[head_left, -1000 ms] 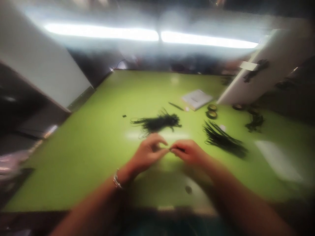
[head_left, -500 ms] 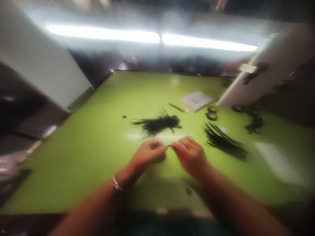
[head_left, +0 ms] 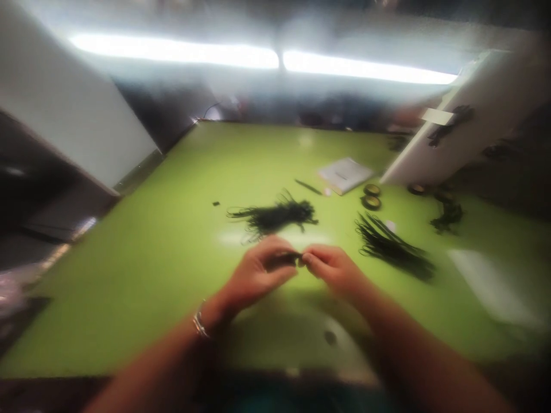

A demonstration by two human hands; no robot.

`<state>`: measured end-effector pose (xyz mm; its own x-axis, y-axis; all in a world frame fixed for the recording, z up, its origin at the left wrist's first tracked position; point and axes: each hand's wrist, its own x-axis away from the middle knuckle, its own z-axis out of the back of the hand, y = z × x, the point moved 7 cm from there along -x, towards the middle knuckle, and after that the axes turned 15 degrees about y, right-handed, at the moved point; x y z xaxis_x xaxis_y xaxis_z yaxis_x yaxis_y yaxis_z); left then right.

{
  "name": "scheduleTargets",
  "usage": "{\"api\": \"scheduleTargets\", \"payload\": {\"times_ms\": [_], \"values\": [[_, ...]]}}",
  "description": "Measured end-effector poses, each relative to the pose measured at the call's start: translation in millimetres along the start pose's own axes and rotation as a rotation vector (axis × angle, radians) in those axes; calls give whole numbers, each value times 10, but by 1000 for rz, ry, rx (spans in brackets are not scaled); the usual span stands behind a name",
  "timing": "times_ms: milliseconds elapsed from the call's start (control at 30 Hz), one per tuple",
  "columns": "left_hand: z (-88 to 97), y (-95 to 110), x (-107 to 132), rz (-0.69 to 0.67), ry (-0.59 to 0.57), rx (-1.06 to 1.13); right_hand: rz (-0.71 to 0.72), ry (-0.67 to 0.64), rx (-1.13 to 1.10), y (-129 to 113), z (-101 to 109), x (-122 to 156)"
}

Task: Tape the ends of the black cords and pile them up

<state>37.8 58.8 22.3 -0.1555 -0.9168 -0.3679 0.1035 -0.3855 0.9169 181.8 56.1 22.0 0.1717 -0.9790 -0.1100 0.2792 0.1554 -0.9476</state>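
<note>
My left hand, with a bracelet at the wrist, curls around a small black piece with its thumb held lower. At that piece's right end, my right hand pinches with thumb and forefinger. Blur and the fingers hide what kind of thing it is. Both hands are close together above the green table. Just beyond them lies a bundle of thin black cords with looped ends. A second black cord bundle rests to the right of my right hand.
Farther back are a white notebook, a dark pen and two tape rolls. A clear plastic sheet lies at right. White panels flank the table, under bright tube lights.
My left hand has opened its grip somewhat, thumb dropping away from the fingers, and more of the black piece shows. My right hand has turned, its thumb now in view.
</note>
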Motion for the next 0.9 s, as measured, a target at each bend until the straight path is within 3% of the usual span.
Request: {"api": "scheduleTargets", "payload": {"times_ms": [167,300,367,533,633,733,800,900], "values": [[-19,-62,-9,129,13,76,-146,22,-179,87,-36,24],[35,-71,21,144,147,97,-84,72,-110,104,-79,44],[31,-111,41,209,142,149,76,127,31,34,-57,48],[-78,-288,111,541,7,344,763,324,617,-309,-39,196],[-131,-352,156,674,-28,391,927,377,847,-352,-89,249],[-130,-398,173,713,8,354,943,392,913,-321,-121,241],[-90,-407,150,656,55,250,871,352,858,-264,-123,202],[2,-268,42,318,119,-43,591,199,595,-112,-100,97]]}}
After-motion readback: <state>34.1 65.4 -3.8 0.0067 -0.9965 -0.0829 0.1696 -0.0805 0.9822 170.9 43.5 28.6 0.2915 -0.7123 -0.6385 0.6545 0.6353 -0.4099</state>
